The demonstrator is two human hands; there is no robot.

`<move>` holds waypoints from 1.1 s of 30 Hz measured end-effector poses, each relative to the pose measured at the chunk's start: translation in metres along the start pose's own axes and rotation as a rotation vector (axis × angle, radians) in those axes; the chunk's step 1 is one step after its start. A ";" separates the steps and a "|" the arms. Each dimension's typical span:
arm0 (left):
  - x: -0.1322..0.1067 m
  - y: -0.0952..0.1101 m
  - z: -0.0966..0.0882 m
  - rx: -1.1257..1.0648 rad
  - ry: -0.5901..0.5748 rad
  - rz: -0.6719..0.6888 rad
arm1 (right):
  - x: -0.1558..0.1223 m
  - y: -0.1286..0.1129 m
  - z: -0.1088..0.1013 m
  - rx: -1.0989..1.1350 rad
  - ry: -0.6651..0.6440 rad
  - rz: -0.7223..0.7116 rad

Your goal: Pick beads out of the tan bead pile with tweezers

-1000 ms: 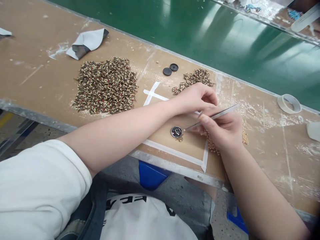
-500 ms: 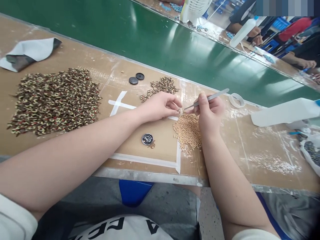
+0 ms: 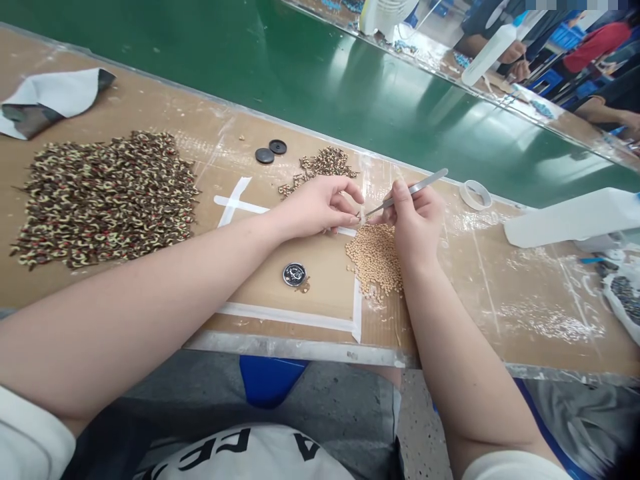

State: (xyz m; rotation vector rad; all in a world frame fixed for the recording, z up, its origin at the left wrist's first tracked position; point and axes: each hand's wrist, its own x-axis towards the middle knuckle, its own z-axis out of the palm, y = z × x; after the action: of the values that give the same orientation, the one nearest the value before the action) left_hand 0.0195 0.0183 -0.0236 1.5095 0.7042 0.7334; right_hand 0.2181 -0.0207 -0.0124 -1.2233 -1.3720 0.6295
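My right hand grips metal tweezers, their tip pointing left at the fingertips of my left hand. My left hand is pinched on a small piece that I cannot make out. Both hands hover just above a heap of small tan beads. A small round dark dish lies inside a taped white rectangle on the brown board, nearer to me than the hands.
A large pile of brown, cream and red pieces lies at the left, a smaller pile behind my hands. Two black discs, a tape roll, a white bottle and a green conveyor belt lie beyond. People work across the belt.
My right hand lifted the tweezers from the dark dish up to my left hand's fingertips. The camera view swung right, uncovering the tan bead heap.
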 end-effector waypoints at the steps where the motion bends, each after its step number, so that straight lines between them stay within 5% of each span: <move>1: 0.000 0.000 0.000 0.000 -0.005 -0.001 | 0.000 0.000 0.000 0.004 0.000 0.004; 33: -0.003 0.007 0.002 0.018 0.076 -0.023 | -0.003 -0.003 0.005 -0.042 0.014 0.073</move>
State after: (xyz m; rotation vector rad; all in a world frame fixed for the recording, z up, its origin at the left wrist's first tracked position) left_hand 0.0195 0.0140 -0.0165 1.4939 0.7858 0.7724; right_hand 0.2120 -0.0231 -0.0119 -1.3137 -1.3397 0.6451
